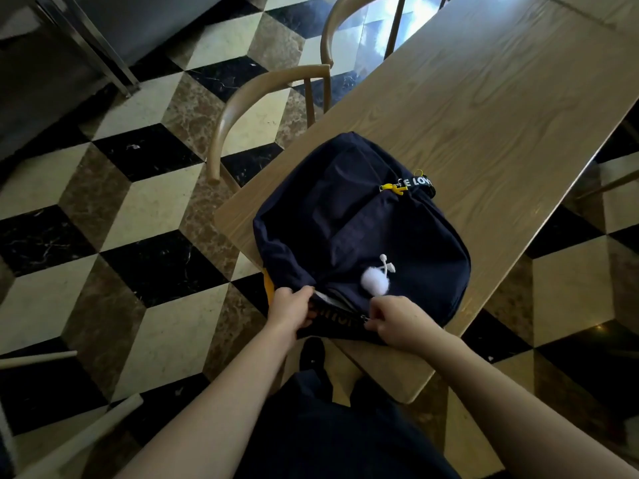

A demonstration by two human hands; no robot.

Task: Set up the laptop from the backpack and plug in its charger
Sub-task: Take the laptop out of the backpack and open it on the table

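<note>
Backpack point(359, 223) on table point(501, 108), chairs point(242, 105) left.

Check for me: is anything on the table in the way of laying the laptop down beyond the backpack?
Nothing visible. The table beyond the backpack shows bare wood. The laptop itself is not in view; the left hand grips the bag's near edge and the right hand pinches at the zipper there.

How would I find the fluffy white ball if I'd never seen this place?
Look at the long wooden table, then the dark blue backpack lying at its near end. The pompom hangs near the backpack's edge closest to the person, just above the right hand. It is the only white, fuzzy thing there.
</note>
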